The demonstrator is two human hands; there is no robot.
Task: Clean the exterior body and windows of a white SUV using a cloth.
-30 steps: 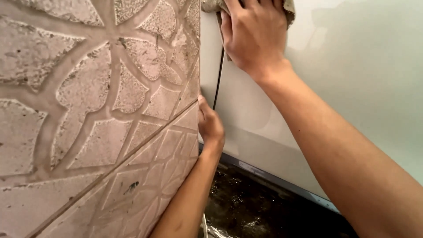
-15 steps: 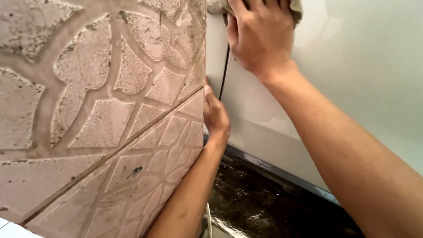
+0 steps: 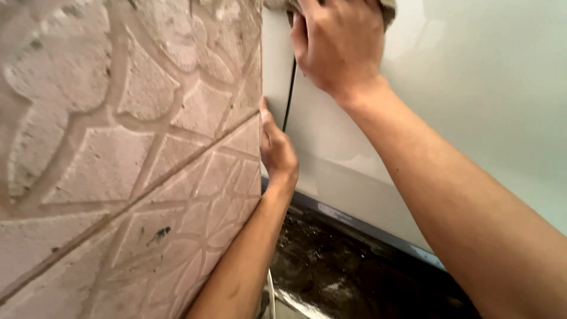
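My right hand (image 3: 336, 44) presses a beige cloth (image 3: 388, 10) flat against a pale, glossy panel (image 3: 472, 88) at the top of the view; only scraps of the cloth show past the fingers. A thin dark seam (image 3: 289, 94) runs down the panel just below that hand. My left hand (image 3: 276, 152) rests lower, at the edge where a patterned tiled wall (image 3: 130, 159) meets the panel, fingers pointing up and holding nothing. Part of its fingers is hidden behind the wall's corner.
The tiled wall, embossed with flower and diamond shapes, fills the left half. A dark blue-grey strip (image 3: 366, 227) runs along the panel's lower edge. Below it lies dark, wet-looking ground (image 3: 331, 277) with a thin white line (image 3: 270, 292).
The view has shifted, so the wall pattern slid upward. My left hand sits slightly higher along the wall's edge. My right hand stays on the cloth at the top.
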